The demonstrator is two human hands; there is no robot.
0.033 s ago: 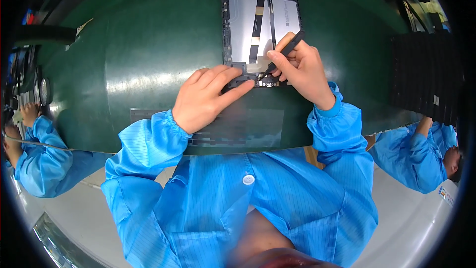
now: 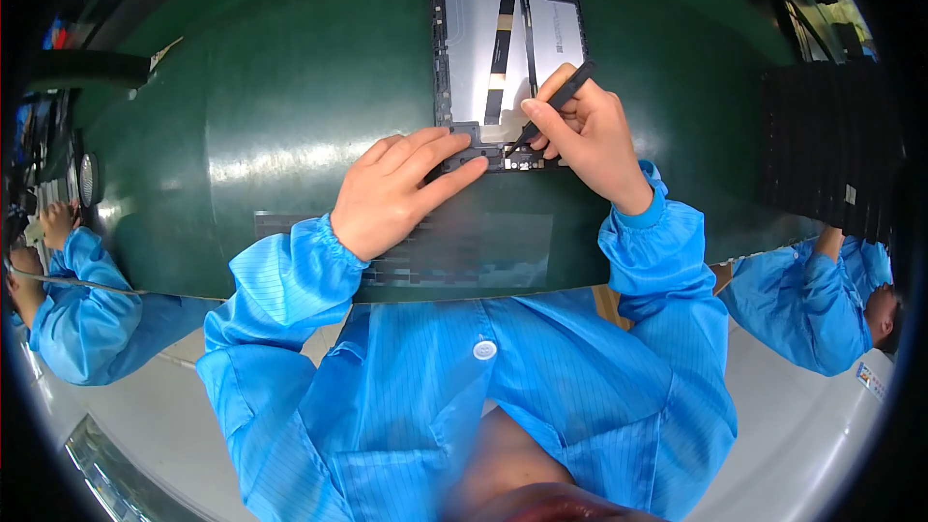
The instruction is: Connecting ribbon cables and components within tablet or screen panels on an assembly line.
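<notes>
An opened tablet (image 2: pixel 466 58) lies on the green mat, its silver inside, black frame and dark ribbon cables showing. My left hand (image 2: pixel 394 184) rests on its lower left corner, fingers stretched out and thumb apart from them. Between the thumb and fingers of my right hand (image 2: pixel 597 140) are slim black tweezers (image 2: pixel 565 89), slanting down to the left. Their tip reaches a small circuit board (image 2: pixel 525 163) at the tablet's near edge. Whether the tip grips anything is too small to tell.
A clear printed sheet (image 2: pixel 459 249) lies near the table's front edge. A black ribbed stack (image 2: pixel 826 150) stands at the right. Co-workers in blue sleeves sit on the left (image 2: pixel 92 261) and right (image 2: pixel 807 304). A dark bar (image 2: pixel 92 66) juts in at the upper left.
My left thumb has drawn back slightly to the left, away from the small board, and the left hand has shifted a little left. The right hand and tweezers look nearly the same.
</notes>
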